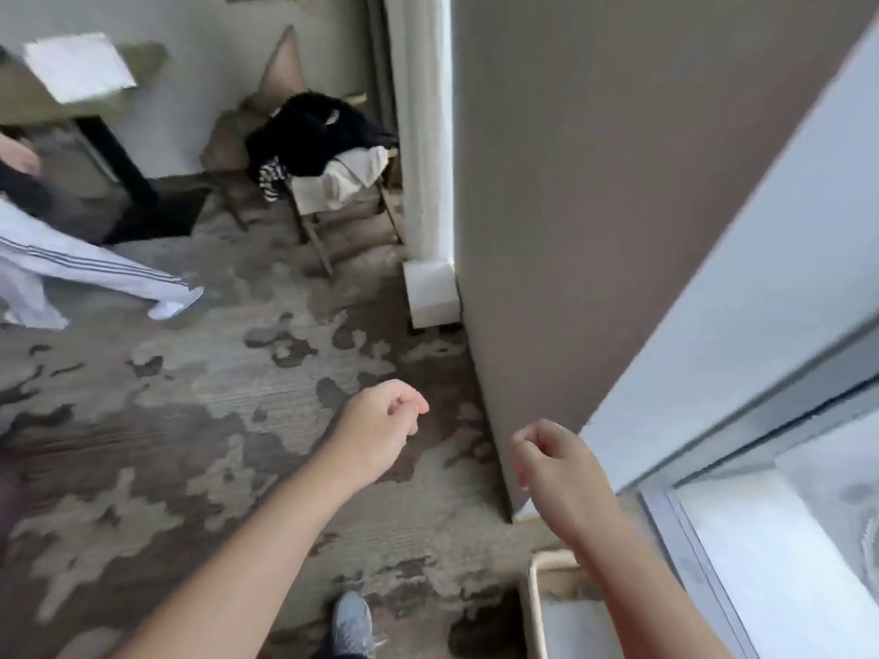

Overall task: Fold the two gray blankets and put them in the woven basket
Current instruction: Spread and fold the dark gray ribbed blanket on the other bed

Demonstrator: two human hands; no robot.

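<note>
Clothes (pixel 314 130) on chair (pixel 327 240) ahead; basket (pixel 534 599) at near right.

Matt mottled grey-brown carpet (pixel 190 444) lies beneath me; fuzzy black cloth (pixel 314 130) on a wooden stool (pixel 323 240); smooth cream basket rim (pixel 533 604).

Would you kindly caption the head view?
Left hand and right hand, empty, hover over carpet beside basket.
</note>
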